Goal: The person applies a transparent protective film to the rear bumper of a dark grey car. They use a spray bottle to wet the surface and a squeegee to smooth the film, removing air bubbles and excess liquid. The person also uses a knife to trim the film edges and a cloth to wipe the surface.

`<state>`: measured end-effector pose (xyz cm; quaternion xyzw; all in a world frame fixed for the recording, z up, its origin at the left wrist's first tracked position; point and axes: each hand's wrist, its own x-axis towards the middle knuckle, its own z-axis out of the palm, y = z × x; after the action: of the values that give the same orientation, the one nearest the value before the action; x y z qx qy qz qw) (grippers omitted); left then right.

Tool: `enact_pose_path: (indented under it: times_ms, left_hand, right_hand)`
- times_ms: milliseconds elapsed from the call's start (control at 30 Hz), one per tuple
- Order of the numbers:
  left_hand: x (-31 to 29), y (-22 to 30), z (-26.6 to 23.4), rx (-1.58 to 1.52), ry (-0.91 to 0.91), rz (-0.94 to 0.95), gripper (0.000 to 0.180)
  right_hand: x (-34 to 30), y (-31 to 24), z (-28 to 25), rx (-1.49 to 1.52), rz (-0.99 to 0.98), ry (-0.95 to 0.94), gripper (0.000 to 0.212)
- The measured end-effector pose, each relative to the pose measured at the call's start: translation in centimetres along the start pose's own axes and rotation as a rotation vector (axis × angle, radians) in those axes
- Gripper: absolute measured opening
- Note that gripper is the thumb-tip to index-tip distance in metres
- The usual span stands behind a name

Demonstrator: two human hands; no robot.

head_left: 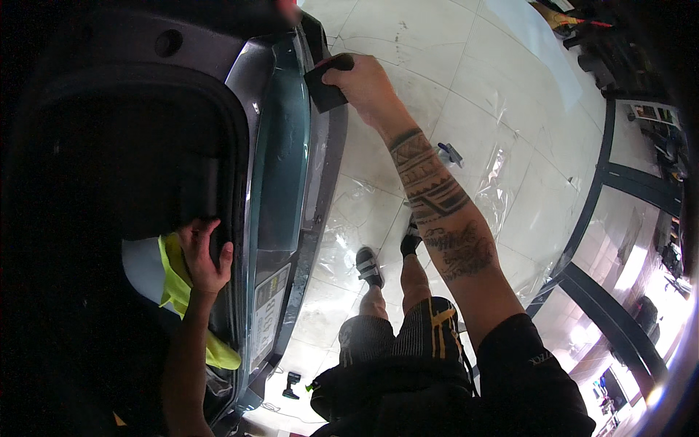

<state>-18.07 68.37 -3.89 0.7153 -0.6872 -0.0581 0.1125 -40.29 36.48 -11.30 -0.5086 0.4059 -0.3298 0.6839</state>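
At the far end of a dark grey car's rear, my right hand (368, 86) pinches a flat black squeegee card (325, 96). The card's edge meets the outer side of the bodywork, beside the glossy blue-grey rear panel (282, 156). My left hand (204, 255) is inside the opened trunk (237, 138), by its inner rim, with thumb and fingers apart. Next to that hand lies a yellow-green cloth (173, 273), partly over a pale rounded object (140, 266). A second yellow-green piece (220, 355) shows nearer to me.
A licence plate (268, 313) is on the car's near part. On the pale tiled floor (378, 160) lie clear film, a small dark blue-grey tool (451, 154), and a black tool (291, 386) near a cable. Dark-framed glass panels (611, 226) stand at right.
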Motion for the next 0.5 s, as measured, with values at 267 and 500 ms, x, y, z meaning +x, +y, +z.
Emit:
enact_pose_path:
  times_ms: [267, 500]
  left_hand:
    - [0.0, 0.0, -0.1, 0.008, -0.010, 0.003, 0.046]
    - [-0.3, -0.2, 0.1, -0.011, -0.009, -0.020, 0.046]
  right_hand:
    - [-0.8, 0.1, 1.3, -0.212, -0.080, 0.135, 0.030]
    - [-1.6, -0.8, 2.7, -0.504, -0.101, 0.237, 0.030]
